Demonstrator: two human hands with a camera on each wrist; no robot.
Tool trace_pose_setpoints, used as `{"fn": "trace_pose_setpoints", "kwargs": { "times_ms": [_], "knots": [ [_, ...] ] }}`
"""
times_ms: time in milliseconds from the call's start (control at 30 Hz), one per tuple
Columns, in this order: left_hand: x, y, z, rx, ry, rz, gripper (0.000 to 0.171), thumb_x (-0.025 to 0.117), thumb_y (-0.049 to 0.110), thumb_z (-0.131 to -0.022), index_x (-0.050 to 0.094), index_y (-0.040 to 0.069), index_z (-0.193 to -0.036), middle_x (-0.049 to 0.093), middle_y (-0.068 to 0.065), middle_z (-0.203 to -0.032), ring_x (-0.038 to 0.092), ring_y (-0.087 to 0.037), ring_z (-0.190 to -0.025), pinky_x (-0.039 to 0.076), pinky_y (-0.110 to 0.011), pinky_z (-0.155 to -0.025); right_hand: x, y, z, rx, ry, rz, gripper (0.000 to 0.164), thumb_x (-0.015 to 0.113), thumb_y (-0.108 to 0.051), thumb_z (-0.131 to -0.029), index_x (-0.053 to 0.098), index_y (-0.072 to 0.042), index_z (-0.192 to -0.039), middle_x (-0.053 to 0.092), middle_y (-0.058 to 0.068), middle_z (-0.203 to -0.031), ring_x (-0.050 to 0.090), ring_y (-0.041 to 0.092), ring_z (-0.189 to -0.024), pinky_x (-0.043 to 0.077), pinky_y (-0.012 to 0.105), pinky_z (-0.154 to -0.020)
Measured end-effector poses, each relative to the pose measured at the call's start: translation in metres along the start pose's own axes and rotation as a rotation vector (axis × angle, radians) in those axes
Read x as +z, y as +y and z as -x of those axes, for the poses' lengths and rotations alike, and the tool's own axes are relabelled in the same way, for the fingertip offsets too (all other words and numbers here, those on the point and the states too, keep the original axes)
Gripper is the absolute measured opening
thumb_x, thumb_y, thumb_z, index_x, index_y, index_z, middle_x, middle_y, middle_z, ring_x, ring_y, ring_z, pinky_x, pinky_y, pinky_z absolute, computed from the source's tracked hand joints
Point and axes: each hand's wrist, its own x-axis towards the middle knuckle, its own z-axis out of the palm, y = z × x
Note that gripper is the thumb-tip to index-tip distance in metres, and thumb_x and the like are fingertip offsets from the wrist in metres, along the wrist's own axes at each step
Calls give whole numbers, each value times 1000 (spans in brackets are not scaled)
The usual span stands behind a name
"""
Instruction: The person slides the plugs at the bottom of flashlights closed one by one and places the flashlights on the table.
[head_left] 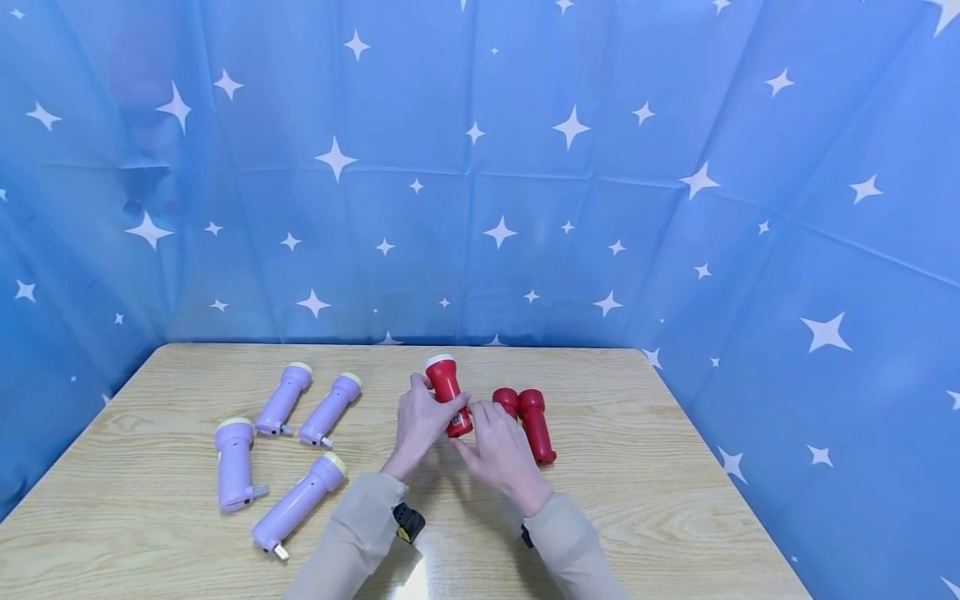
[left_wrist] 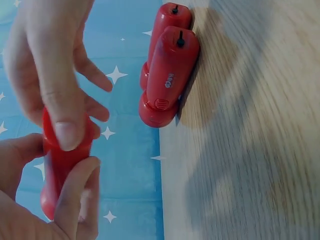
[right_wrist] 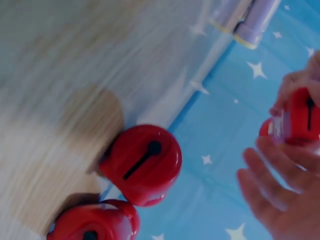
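Note:
A red flashlight [head_left: 444, 387] with a white lens rim is held lens-up and tilted, away from the body. My left hand [head_left: 422, 417] grips its barrel, the thumb across the front. My right hand [head_left: 501, 446] is at its tail end; in the left wrist view the right thumb [left_wrist: 67, 134] lies over that end, with other fingertips behind. In the right wrist view a dark slot shows on the tail. Two more red flashlights [head_left: 537, 425] lie side by side just right of my right hand, which partly hides one of them.
Several purple flashlights [head_left: 235, 467] lie on the left part of the wooden table [head_left: 660, 517], with small prongs sticking out at their tails. A blue star-patterned cloth [head_left: 480, 208] hangs behind the table's far edge.

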Motion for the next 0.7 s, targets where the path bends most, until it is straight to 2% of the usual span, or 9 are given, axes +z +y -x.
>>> {"fn": "trace_pose_setpoints", "kwargs": {
  "times_ms": [167,300,433,600,700],
  "knots": [
    [3,0,-4,3,-6,-10,54,75,34,-78,46,-1,-107,64,-16,-86,59,-19,-66,45,-24,-54,2,10,2,95,-150,-12,63,72,-41,-79,54,-2,-126,60,12,-119,55,28,-107,52,42,-86],
    [6,1,-6,-18,-32,-12,54,75,32,-79,46,-1,-111,65,-17,-90,61,-21,-67,51,-28,-57,4,22,6,202,-193,-29,68,73,-43,-78,53,-1,-128,53,17,-127,47,37,-119,45,53,-95],
    [13,-3,-8,-36,-84,-62,53,75,29,-78,47,-1,-111,66,-17,-92,63,-21,-69,54,-30,-60,5,35,8,291,-223,-26,70,74,-43,-77,51,-2,-129,50,21,-129,43,42,-123,41,57,-99],
    [26,-9,-8,-39,-132,-180,45,77,29,-76,52,0,-99,64,-13,-81,59,-20,-64,47,-27,-55,7,46,13,380,-270,-47,71,74,-40,-76,49,-2,-131,47,23,-130,41,47,-123,42,60,-96],
    [33,-12,-6,-47,-149,-219,41,77,29,-75,55,0,-94,61,-11,-78,56,-19,-63,44,-27,-53,8,50,14,423,-311,-64,74,74,-40,-76,47,-2,-133,44,23,-134,40,47,-124,44,60,-92]
  ]
}}
